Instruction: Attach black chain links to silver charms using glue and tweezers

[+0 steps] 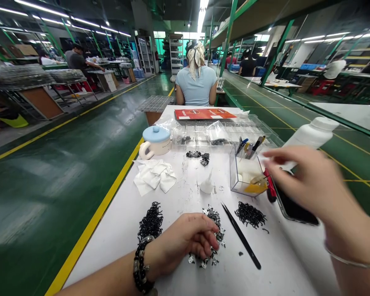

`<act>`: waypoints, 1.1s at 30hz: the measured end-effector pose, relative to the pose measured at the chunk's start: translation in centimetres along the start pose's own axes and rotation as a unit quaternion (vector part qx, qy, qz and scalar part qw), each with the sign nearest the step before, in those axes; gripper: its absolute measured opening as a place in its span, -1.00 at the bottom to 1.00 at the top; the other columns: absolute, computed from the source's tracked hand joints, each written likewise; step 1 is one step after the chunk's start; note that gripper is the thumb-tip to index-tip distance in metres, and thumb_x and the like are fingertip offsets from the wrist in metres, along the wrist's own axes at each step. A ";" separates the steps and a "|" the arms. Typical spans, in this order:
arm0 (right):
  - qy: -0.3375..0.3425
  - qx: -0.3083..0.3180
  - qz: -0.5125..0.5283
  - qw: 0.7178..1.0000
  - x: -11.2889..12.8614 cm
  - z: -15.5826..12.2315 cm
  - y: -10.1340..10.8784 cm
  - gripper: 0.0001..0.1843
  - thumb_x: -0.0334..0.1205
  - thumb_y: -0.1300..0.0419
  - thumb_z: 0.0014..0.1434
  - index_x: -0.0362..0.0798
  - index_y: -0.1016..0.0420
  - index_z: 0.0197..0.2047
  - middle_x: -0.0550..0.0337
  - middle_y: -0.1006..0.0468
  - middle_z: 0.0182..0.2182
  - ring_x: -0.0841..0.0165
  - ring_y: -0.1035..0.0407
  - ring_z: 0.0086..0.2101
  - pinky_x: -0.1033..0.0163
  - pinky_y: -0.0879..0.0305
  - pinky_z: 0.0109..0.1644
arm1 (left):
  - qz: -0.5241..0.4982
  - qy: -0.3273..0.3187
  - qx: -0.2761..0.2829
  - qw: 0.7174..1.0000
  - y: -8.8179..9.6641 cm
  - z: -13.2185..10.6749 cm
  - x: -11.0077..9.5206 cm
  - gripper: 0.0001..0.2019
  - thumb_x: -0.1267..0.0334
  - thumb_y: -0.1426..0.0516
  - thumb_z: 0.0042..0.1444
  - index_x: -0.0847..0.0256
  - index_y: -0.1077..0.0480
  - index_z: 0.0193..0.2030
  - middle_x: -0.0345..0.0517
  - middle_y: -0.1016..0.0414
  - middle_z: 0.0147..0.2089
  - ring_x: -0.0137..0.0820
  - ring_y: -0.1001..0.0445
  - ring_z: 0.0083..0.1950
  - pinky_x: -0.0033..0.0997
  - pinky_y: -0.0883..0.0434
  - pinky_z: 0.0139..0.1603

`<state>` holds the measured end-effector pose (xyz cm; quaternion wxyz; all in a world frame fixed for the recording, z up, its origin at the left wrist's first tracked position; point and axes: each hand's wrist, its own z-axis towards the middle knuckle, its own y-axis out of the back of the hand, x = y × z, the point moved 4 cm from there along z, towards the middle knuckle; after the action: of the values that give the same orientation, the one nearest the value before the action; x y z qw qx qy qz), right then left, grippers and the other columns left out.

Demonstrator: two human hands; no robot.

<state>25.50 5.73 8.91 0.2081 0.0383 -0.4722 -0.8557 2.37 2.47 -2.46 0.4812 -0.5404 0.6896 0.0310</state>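
My left hand (193, 238) rests on the table beside and partly over a pile of small silvery metal pieces (212, 216). Its fingers curl loosely, with nothing visible in them. Motion smears my right hand (302, 176), raised at the right next to a clear plastic box (246, 174) holding pens and tools. Whether its fingertips hold anything is unclear. Black tweezers (242, 236) lie between the metal pieces and a pile of small black curved parts (250, 214). Another black pile (151, 220) lies left, partly behind my left wrist.
A small white nozzle bottle (206, 185) stands mid-table. Behind are crumpled tissue (156, 176), a lidded mug (156, 141) and clear trays (197, 131). A phone (296, 207), a red-handled tool (270, 187) and a white bottle (311, 133) are at right. A person (195, 80) sits ahead.
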 end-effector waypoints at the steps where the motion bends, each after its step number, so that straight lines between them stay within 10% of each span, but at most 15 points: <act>1: 0.012 0.101 -0.043 0.994 1.0 1.7 -2.1 -0.81 -0.21 -0.11 0.16 -0.04 -0.48 -0.18 0.06 -0.54 -0.31 0.20 -0.42 -0.27 0.04 -0.29 -0.19 | 0.001 -0.001 0.001 1.000 0.0 0.0 0.0 -0.79 0.20 -0.18 -0.03 0.34 -0.41 -0.36 -0.08 -0.49 -0.49 -0.56 -0.37 -0.56 -0.62 -0.28 -0.55; 3: 0.028 0.251 -0.096 0.963 2.3 4.7 -6.3 -0.81 -0.24 -0.11 0.18 0.00 -0.46 -0.14 0.10 -0.54 -0.22 0.21 -0.42 -0.19 -0.01 -0.29 -0.08 | 0.004 -0.003 0.003 1.000 0.1 0.1 0.0 -0.79 0.20 -0.18 -0.04 0.34 -0.41 -0.36 -0.08 -0.50 -0.49 -0.56 -0.37 -0.56 -0.62 -0.27 -0.55; 12: 0.092 0.377 -0.146 0.910 2.9 9.1 -16.4 -0.67 -0.13 -0.10 0.24 -0.09 -0.34 0.03 0.05 -0.41 -0.02 0.30 -0.38 -0.11 0.07 -0.38 -0.05 | 0.011 -0.016 -0.003 1.000 0.1 0.1 -0.1 -0.80 0.21 -0.19 -0.06 0.33 -0.40 -0.38 -0.10 -0.49 -0.50 -0.57 -0.35 -0.57 -0.61 -0.24 -0.55; 16: 0.096 0.355 -0.155 0.917 3.2 9.1 -14.3 -0.69 -0.13 -0.11 0.23 -0.10 -0.36 0.00 0.07 -0.43 -0.05 0.31 -0.39 -0.13 0.07 -0.38 -0.06 | 0.010 -0.029 -0.010 0.999 0.1 0.0 -0.1 -0.81 0.21 -0.20 -0.05 0.34 -0.40 -0.38 -0.11 -0.47 -0.51 -0.55 -0.35 -0.56 -0.59 -0.25 -0.54; 21: 0.049 0.214 -0.157 0.963 3.7 6.5 -5.8 -0.75 -0.23 -0.16 0.14 -0.17 -0.38 -0.13 -0.08 -0.45 -0.19 0.10 -0.36 -0.14 -0.01 -0.29 -0.09 | -0.014 -0.080 -0.020 0.997 0.2 -0.3 -0.7 -0.77 0.21 -0.24 -0.04 0.30 -0.37 -0.29 -0.11 -0.47 -0.34 -0.51 -0.42 -0.44 -0.51 -0.34 -0.44; 24: 0.078 0.106 0.041 0.990 5.9 2.5 -1.8 -0.74 -0.19 -0.19 0.10 -0.06 -0.34 -0.12 0.07 -0.48 -0.24 0.23 -0.37 -0.23 0.11 -0.29 -0.17 | -0.050 -0.133 -0.003 0.990 0.0 -0.6 -1.1 -0.70 0.23 -0.26 -0.02 0.29 -0.34 -0.17 -0.04 -0.46 -0.16 -0.44 -0.49 -0.29 -0.43 -0.41 -0.29; 33: 0.117 0.245 0.285 0.919 9.7 -2.9 -2.9 -0.60 -0.38 -0.17 0.10 0.11 -0.27 0.00 0.21 -0.45 -0.18 0.33 -0.32 -0.15 0.13 -0.21 -0.07 | -0.082 -0.208 0.094 0.970 -0.6 -1.0 -1.2 -0.63 0.45 -0.31 -0.08 0.22 -0.24 -0.19 -0.17 -0.43 -0.20 -0.53 -0.47 -0.36 -0.44 -0.46 -0.27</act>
<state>16.54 0.99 6.16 0.4809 0.0520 -0.6303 -0.6073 2.19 2.53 -0.75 0.6640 -0.5288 0.5273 0.0382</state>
